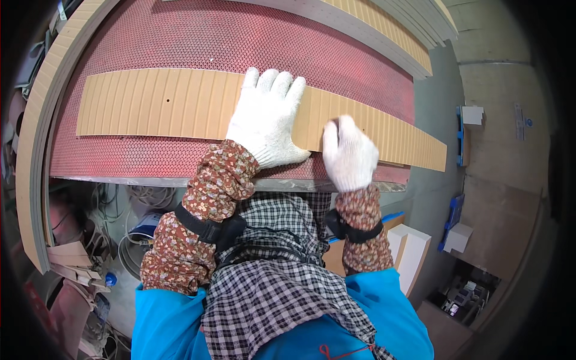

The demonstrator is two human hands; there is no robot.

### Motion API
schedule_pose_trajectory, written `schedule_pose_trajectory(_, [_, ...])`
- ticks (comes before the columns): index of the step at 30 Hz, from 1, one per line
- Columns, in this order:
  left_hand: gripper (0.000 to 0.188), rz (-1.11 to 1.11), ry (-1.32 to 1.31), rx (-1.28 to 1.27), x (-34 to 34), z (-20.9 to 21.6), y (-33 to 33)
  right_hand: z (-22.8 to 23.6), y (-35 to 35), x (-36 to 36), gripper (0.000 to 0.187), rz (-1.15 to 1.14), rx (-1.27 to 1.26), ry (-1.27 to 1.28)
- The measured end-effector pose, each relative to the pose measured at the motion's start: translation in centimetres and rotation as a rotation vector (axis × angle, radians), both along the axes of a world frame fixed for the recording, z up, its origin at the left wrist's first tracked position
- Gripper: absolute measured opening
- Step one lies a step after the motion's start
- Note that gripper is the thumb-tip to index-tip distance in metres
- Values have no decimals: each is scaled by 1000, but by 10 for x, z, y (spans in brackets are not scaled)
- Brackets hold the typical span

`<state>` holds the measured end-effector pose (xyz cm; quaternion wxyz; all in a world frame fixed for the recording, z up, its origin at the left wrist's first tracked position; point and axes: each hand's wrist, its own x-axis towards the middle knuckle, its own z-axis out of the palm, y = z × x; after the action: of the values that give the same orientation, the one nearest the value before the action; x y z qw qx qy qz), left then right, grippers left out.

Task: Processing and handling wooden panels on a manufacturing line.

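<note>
A long tan ribbed board [138, 105] lies across a red perforated mat [174, 30] on the worktable, with a small dark hole toward its left part. My left hand [267, 117], in a white knit glove, presses flat on the middle of the board with fingers stretched and thumb out to the side. To its right, my right hand [350, 153], also gloved in white, is curled closed over the board's near edge. Anything inside those fingers is hidden. The board's right end reaches past the edge of the mat.
Stacked ribbed boards line the far side [384, 24] and the left side [33, 138] of the table. Coiled hoses [129, 255] and a blue bucket [144, 227] are on the floor below left. White boxes [459, 237] stand to the right, by blue pallets [454, 211].
</note>
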<state>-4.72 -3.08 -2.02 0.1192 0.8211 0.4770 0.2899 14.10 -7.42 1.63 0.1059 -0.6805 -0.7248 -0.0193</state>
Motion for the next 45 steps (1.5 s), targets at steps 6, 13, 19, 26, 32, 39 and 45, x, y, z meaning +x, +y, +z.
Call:
schedule_pose_trajectory(6, [101,15,-9,35,2,-3,-1,-1,72,1,33,-80,-125,-135])
schedule_pose_trajectory(13, [102,11,2,33,0,-2,-1,-1,36,-1,30,-54,-89,-98])
schedule_pose_trajectory(19, [98,12,-22,56,0,-2,0,3,-41,0,19,-3,-42,-1])
schedule_pose_trajectory(26, [98,9,-2,25,0,0,0,1,7,1,24,-15,-50,-18])
schedule_pose_trajectory(32, [101,18,13,37,1,-3,-1,0,79,2,33,-71,-125,-123])
schedule_pose_trajectory(39, [99,15,-19,41,0,0,-2,-4,45,-2,31,-104,-119,-114])
schedule_pose_trajectory(45, [99,-2,-26,10,0,1,0,-4,-41,-1,19,-32,-9,21])
